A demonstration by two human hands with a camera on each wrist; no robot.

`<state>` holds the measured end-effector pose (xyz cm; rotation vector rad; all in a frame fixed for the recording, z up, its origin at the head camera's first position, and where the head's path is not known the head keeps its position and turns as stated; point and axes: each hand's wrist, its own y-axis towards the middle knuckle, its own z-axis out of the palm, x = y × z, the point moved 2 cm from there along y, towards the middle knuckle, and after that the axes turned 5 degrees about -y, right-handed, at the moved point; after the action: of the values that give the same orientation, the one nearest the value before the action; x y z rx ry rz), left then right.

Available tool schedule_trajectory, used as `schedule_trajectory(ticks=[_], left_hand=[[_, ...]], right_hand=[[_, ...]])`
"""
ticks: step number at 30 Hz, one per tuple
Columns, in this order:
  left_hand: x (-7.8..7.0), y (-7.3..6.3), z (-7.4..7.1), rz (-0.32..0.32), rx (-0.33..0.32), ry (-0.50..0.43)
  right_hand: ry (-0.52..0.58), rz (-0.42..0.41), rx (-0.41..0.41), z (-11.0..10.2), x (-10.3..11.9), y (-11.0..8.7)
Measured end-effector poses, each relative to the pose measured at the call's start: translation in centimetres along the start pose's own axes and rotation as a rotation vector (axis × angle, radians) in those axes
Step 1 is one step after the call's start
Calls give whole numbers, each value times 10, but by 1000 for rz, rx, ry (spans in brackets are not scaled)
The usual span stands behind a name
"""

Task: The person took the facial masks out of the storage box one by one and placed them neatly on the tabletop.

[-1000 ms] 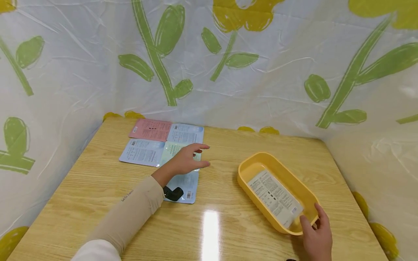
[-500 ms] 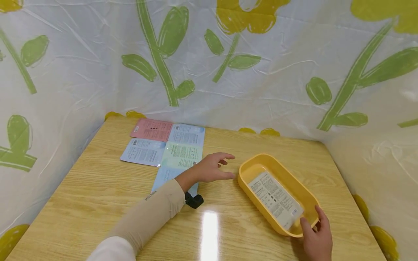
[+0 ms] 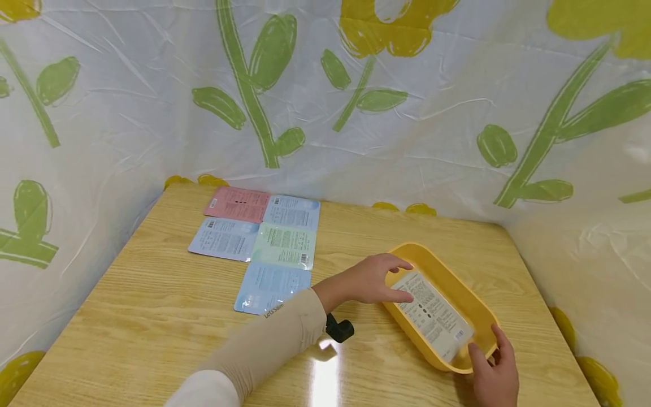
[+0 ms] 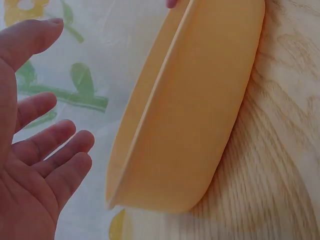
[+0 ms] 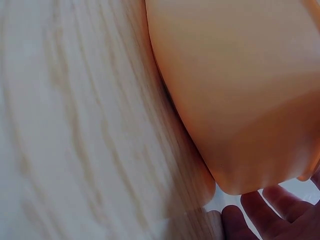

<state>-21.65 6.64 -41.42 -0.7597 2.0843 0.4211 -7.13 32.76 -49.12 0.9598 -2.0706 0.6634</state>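
A yellow plastic tray [image 3: 470, 299] lies slanted on the right side of the table, with one white printed flat packet [image 3: 432, 319] inside it. My right hand [image 3: 493, 373] grips the tray's near end, thumb inside the rim and fingers along the outer wall; its fingers [image 5: 280, 212] show below the tray in the right wrist view. Over the tray's far left end hovers my left hand [image 3: 373, 280], thumb and fingers spread and holding nothing. In the left wrist view a gap shows between that hand [image 4: 40, 165] and the tray wall [image 4: 185, 125].
Several flat packets lie on the wooden table [image 3: 137, 305] at left: pink [image 3: 237, 203], green [image 3: 283, 246], and blue ones, the nearest blue packet [image 3: 272, 282] partly behind the left sleeve. A black camera [image 3: 339, 329] sits on the left wrist. Flower-printed sheeting [image 3: 432, 141] surrounds the table.
My left hand has moved right, from above the green packet to over the tray's far end, uncovering the packets. My right hand has kept its grip on the tray.
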Motion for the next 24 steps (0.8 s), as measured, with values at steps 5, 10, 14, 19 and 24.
schedule_trajectory(ticks=[5,10,14,19,24], left_hand=[[-3,18,16,-12,41,26],[-7,24,24,-16,71,63],[-8,28,30,-11,68,102],[-5,34,37,-37,59,171],[-3,37,42,-86,64,255]], right_hand=[[29,-4,-11,0,0,-1],[52,-7,-13,-1,-2,-2],[45,-4,-12,-1,-2,-2],[41,10,-18,0,-1,-2],[22,23,-29,1,0,-3]])
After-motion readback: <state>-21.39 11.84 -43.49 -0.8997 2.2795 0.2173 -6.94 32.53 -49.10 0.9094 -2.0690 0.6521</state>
